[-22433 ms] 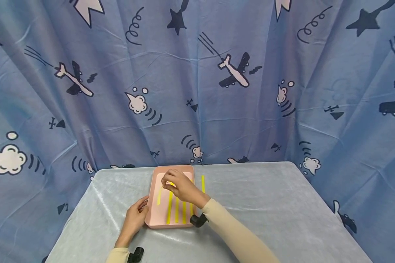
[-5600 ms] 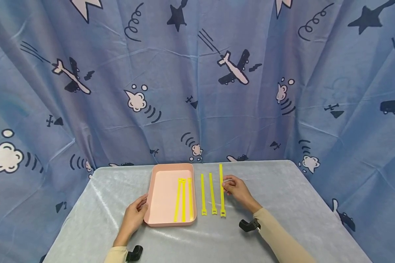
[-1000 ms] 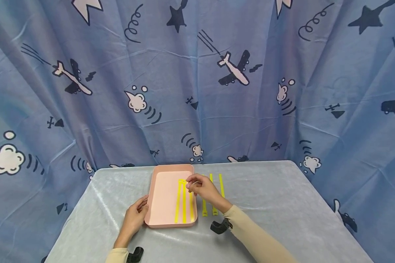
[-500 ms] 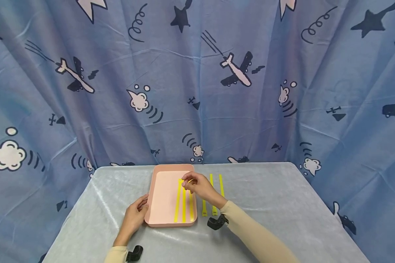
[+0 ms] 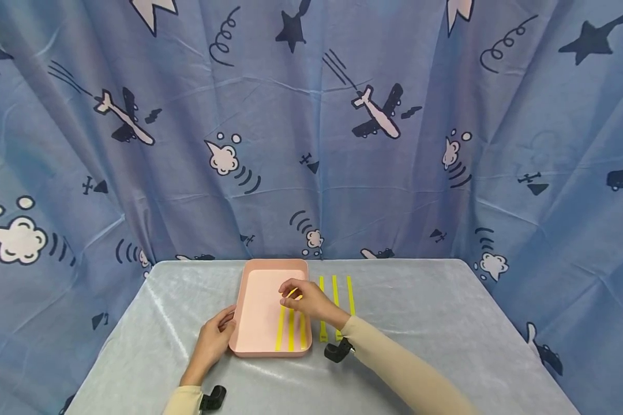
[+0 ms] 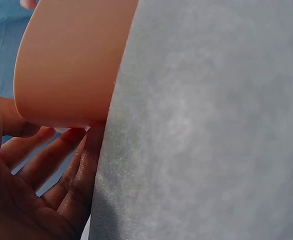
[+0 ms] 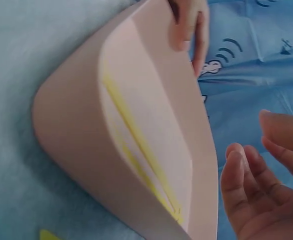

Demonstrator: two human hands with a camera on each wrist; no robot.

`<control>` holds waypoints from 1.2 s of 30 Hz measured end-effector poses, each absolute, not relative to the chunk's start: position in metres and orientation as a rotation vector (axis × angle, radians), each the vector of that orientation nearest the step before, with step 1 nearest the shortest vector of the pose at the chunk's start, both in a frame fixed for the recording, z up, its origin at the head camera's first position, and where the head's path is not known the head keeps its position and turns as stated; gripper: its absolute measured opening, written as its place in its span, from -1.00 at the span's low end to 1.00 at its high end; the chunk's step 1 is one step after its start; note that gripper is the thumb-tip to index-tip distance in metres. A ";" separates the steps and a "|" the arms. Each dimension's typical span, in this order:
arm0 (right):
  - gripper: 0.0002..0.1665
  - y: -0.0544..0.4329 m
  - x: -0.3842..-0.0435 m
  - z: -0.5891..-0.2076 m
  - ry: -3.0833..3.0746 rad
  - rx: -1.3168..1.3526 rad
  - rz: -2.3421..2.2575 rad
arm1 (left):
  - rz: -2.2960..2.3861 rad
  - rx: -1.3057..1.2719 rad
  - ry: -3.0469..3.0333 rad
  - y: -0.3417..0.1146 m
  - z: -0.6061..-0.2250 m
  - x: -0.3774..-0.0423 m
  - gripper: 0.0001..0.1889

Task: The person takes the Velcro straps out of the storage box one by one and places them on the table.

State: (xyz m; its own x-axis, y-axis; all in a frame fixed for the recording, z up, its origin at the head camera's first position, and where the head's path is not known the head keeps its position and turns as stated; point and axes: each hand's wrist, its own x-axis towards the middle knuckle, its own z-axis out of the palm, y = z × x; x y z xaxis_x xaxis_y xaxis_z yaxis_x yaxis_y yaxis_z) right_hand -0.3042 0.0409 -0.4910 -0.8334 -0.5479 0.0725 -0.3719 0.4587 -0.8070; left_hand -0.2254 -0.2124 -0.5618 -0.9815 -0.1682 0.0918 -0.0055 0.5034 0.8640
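Note:
A shallow pink tray (image 5: 254,311) lies on the table with three yellow cable ties (image 5: 279,334) side by side in its right half. My left hand (image 5: 211,341) grips the tray's left side, thumb over the rim and fingers along the outer wall, as the right wrist view shows. My right hand (image 5: 311,301) hovers over the tray and covers the far ends of those ties. Its thumb and fingers (image 7: 234,172) are apart with nothing between them in the right wrist view. Right of the tray, three more yellow ties (image 5: 351,291) lie in a row, partly behind the right hand and forearm.
A grey cloth (image 5: 420,323) covers the table. A blue patterned curtain (image 5: 311,115) hangs right behind its back edge. Each wrist carries a black camera (image 5: 337,350). The tray's raised wall (image 7: 81,115) stands close beside the right hand.
Earlier, more ties lay in the tray and one on the table; my right hand later set another beside the tray. In the last second it moved left over the tray. The left hand stays.

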 end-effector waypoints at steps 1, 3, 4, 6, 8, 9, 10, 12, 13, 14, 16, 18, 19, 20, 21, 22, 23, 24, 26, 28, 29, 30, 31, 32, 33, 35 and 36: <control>-0.71 0.040 -0.305 -0.492 2.525 -0.836 -1.282 | -1.484 0.150 -2.578 -0.212 -0.562 -0.225 -0.58; -0.71 0.039 -0.305 -0.494 2.546 -0.906 -1.230 | -1.486 0.145 -2.576 -0.212 -0.562 -0.225 -0.57; -0.71 0.039 -0.305 -0.495 2.558 -0.937 -1.199 | -1.496 0.155 -2.574 -0.212 -0.562 -0.225 -0.57; -0.70 0.038 -0.305 -0.496 2.574 -0.985 -1.139 | -1.489 0.139 -2.570 -0.211 -0.562 -0.225 -0.58; -0.68 0.037 -0.304 -0.495 2.589 -1.008 -1.076 | -1.489 0.130 -2.565 -0.211 -0.561 -0.225 -0.58; -0.68 0.037 -0.304 -0.495 2.597 -1.015 -1.047 | -1.489 0.125 -2.563 -0.211 -0.561 -0.225 -0.58; -0.69 0.036 -0.304 -0.495 2.607 -1.022 -1.013 | -1.491 0.123 -2.563 -0.211 -0.561 -0.225 -0.58; -0.70 0.035 -0.304 -0.496 2.627 -1.050 -0.938 | -1.490 0.120 -2.564 -0.211 -0.561 -0.226 -0.58; -0.71 0.035 -0.304 -0.497 2.636 -1.070 -0.906 | -1.491 0.119 -2.564 -0.212 -0.561 -0.226 -0.58; -0.72 0.035 -0.304 -0.498 2.646 -1.091 -0.870 | -1.492 0.120 -2.565 -0.212 -0.562 -0.226 -0.58; -0.74 0.034 -0.304 -0.500 2.671 -1.135 -0.785 | -1.490 0.120 -2.570 -0.212 -0.562 -0.226 -0.58; -0.75 0.034 -0.305 -0.503 2.692 -1.170 -0.700 | -1.489 0.118 -2.573 -0.212 -0.562 -0.226 -0.58; -0.75 0.033 -0.305 -0.504 2.695 -1.183 -0.670 | -1.488 0.119 -2.575 -0.212 -0.562 -0.226 -0.58; -0.75 0.033 -0.306 -0.504 2.699 -1.192 -0.638 | -1.487 0.119 -2.576 -0.213 -0.563 -0.226 -0.58; -0.76 0.033 -0.306 -0.505 2.701 -1.201 -0.609 | -1.484 0.119 -2.577 -0.213 -0.563 -0.226 -0.58; -0.76 0.033 -0.307 -0.506 2.702 -1.210 -0.582 | -1.482 0.118 -2.576 -0.213 -0.563 -0.226 -0.58; -0.77 0.032 -0.307 -0.507 2.703 -1.221 -0.561 | -1.481 0.119 -2.576 -0.213 -0.563 -0.226 -0.58; -0.77 0.032 -0.307 -0.507 2.704 -1.235 -0.540 | -1.484 0.125 -2.574 -0.214 -0.563 -0.226 -0.58; -0.78 0.032 -0.309 -0.509 2.712 -1.271 -0.483 | -1.479 0.114 -2.572 -0.214 -0.564 -0.227 -0.59; -0.77 0.032 -0.309 -0.510 2.721 -1.324 -0.420 | -1.487 0.116 -2.569 -0.214 -0.564 -0.227 -0.59; -0.77 0.032 -0.310 -0.511 2.725 -1.351 -0.384 | -1.494 0.115 -2.568 -0.214 -0.564 -0.227 -0.59; -0.76 0.032 -0.310 -0.511 2.729 -1.378 -0.347 | -1.502 0.116 -2.567 -0.214 -0.564 -0.227 -0.58; -0.76 0.031 -0.310 -0.512 2.731 -1.402 -0.313 | -1.508 0.116 -2.567 -0.214 -0.565 -0.227 -0.58; -0.76 0.031 -0.310 -0.513 2.734 -1.423 -0.278 | -1.523 0.130 -2.566 -0.213 -0.565 -0.227 -0.58; -0.76 0.031 -0.310 -0.513 2.733 -1.433 -0.253 | -1.527 0.131 -2.566 -0.213 -0.564 -0.227 -0.57; -0.77 0.030 -0.310 -0.514 2.734 -1.433 -0.203 | -1.534 0.132 -2.565 -0.213 -0.564 -0.228 -0.57; -0.78 0.030 -0.310 -0.515 2.733 -1.429 -0.186 | -1.532 0.133 -2.566 -0.213 -0.564 -0.228 -0.57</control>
